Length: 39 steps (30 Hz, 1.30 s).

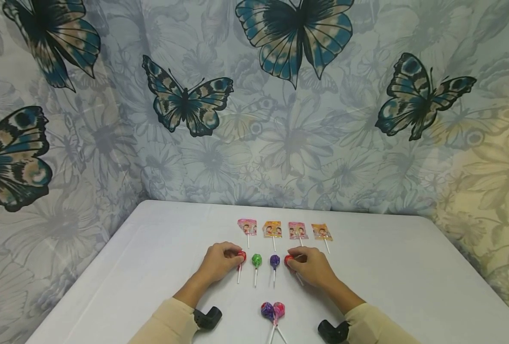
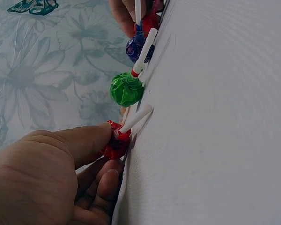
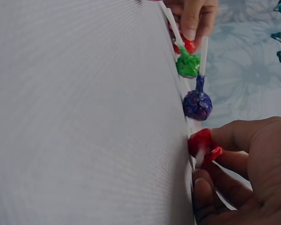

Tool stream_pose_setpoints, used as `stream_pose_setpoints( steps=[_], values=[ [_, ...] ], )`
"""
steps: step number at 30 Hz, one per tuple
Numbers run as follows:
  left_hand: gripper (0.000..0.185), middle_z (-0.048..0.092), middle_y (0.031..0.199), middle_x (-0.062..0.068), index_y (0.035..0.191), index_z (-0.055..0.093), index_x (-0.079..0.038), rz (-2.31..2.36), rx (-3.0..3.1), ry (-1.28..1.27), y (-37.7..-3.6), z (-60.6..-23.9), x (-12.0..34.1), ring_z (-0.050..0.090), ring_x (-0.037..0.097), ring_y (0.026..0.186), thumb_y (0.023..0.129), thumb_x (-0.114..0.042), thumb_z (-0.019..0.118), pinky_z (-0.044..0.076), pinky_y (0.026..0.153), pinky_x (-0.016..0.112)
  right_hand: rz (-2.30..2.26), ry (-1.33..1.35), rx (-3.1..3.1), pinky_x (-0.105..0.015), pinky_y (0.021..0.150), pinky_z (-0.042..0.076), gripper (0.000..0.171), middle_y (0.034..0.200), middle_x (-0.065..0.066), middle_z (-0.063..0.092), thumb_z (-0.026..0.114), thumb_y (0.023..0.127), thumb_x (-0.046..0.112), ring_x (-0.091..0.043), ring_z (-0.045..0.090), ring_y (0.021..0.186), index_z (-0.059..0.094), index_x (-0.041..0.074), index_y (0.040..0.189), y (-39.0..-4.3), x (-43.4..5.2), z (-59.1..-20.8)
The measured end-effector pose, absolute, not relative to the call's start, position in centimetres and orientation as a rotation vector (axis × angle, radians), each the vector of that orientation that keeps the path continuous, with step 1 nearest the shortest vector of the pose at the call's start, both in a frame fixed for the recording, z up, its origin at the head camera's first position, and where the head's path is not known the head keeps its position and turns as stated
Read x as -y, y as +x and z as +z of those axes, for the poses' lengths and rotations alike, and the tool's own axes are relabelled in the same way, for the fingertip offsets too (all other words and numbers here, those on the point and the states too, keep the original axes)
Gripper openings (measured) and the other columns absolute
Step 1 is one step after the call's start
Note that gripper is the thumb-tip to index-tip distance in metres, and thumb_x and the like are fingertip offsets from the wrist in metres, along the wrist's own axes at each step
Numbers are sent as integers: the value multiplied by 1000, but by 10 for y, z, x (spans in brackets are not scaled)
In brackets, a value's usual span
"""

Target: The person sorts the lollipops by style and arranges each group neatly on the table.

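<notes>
A row of wrapped lollipops lies across the white table, sticks toward the person. At its left end, the left hand pinches a red lollipop by its head between thumb and fingers. The right hand holds another red lollipop the same way at the right end, its stick angled and partly hidden by the hand in the head view. Between the hands lie a green lollipop and a purple lollipop, untouched by either hand.
Behind the row lie several lollipops in flat pink and orange wrappers, among them a pink one and an orange one. Nearer the person, a purple lollipop and a pink lollipop cross sticks. A butterfly-patterned cloth hangs behind the table.
</notes>
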<state>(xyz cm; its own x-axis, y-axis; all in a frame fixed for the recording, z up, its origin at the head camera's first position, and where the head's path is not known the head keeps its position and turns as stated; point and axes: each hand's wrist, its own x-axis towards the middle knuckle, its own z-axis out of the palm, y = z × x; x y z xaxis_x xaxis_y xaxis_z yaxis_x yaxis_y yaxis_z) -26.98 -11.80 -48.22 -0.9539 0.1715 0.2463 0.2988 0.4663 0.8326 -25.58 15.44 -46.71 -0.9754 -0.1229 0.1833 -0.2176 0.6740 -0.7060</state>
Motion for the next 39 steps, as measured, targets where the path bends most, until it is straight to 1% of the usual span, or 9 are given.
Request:
stream_pose_setpoints(
  steps=[7, 14, 19, 22, 35, 39],
  values=[
    [16, 62, 76, -5, 95, 74, -4, -1493, 2573, -420, -269, -481, 118, 54, 12, 68, 81, -10, 78, 46, 59, 25, 1204, 282, 2774, -30, 62, 47, 21, 89, 2, 68, 75, 82, 9, -12, 57, 72, 74, 7, 103, -256, -156, -468],
    [17, 62, 76, -5, 95, 73, -4, -1490, 2581, -408, -268, -482, 117, 55, 11, 67, 81, -11, 79, 46, 59, 25, 1234, 284, 2764, -28, 56, 46, 19, 87, 4, 67, 75, 83, 8, -12, 54, 67, 74, 8, 102, -255, -156, -468],
    [17, 63, 76, -5, 95, 73, -3, -1491, 2576, -412, -268, -483, 117, 55, 11, 67, 81, -10, 79, 46, 59, 25, 1260, 295, 2740, -28, 58, 45, 12, 78, 7, 65, 75, 83, 7, -11, 55, 64, 74, 9, 94, -255, -155, -467],
    [16, 63, 76, -5, 95, 74, -4, -1489, 2573, -417, -269, -483, 117, 55, 11, 68, 81, -10, 79, 47, 59, 25, 1274, 299, 2726, -28, 58, 45, 10, 75, 7, 64, 75, 82, 7, -11, 55, 63, 73, 9, 92, -255, -155, -467],
    [17, 62, 76, -5, 95, 73, -4, -1483, 2565, -433, -270, -484, 118, 55, 11, 68, 81, -11, 79, 47, 60, 25, 1258, 276, 2705, -27, 59, 46, 11, 76, 7, 65, 75, 82, 7, -10, 56, 65, 72, 8, 92, -257, -155, -466],
    [17, 63, 76, -4, 95, 73, -3, -1486, 2560, -440, -270, -484, 118, 55, 10, 68, 80, -10, 79, 47, 60, 25, 1250, 260, 2711, -28, 61, 47, 16, 80, 6, 67, 76, 81, 9, -10, 57, 67, 72, 7, 96, -256, -155, -466]
  ],
)
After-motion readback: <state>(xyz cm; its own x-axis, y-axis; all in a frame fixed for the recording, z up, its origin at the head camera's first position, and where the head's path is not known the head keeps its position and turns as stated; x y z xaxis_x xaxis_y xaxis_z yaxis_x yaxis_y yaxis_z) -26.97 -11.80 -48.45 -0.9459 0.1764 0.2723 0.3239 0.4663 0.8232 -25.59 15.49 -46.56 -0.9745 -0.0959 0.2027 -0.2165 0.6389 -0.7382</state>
